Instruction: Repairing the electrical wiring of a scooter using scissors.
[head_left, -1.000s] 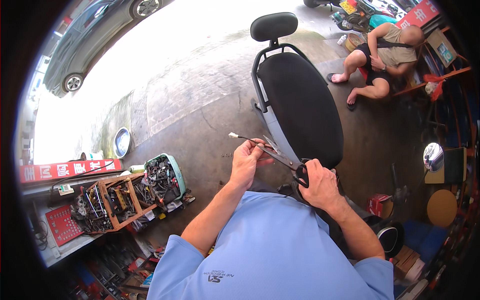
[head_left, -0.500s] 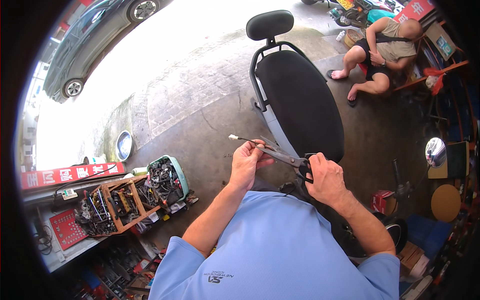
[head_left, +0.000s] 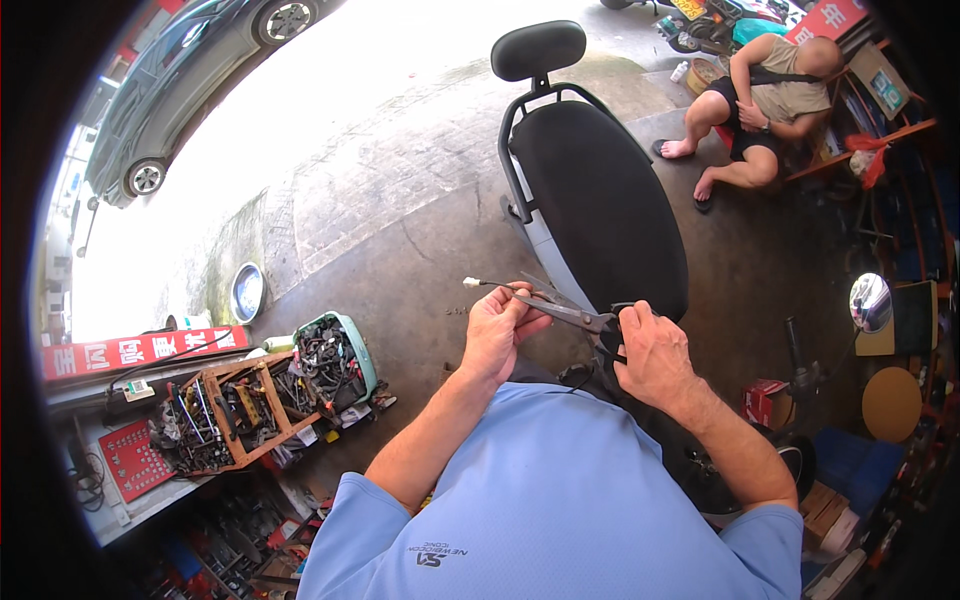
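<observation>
In my left hand [head_left: 505,330] a thin dark wire is pinched between thumb and fingers; a small white connector [head_left: 471,282] sticks out leftward at its end. My right hand [head_left: 648,350] grips large dark scissors [head_left: 565,316] by the handles. Their blades are parted and reach left to the wire at my left fingertips; whether they touch it I cannot tell. Just beyond my hands is a scooter with a long black seat [head_left: 590,200], a metal rail and a backrest [head_left: 538,50].
Left: a wooden tool box [head_left: 255,410], a teal bin of parts [head_left: 330,365] and a metal basin [head_left: 248,292]; a car [head_left: 155,120] outside. Right: a seated person [head_left: 770,100] by shelves, a round mirror [head_left: 870,303], a handlebar grip [head_left: 795,345] and a red box [head_left: 765,400].
The connector and my left fingers have shifted slightly rightward, and my right hand with the scissors has moved a little up and to the right. My grips are unchanged.
</observation>
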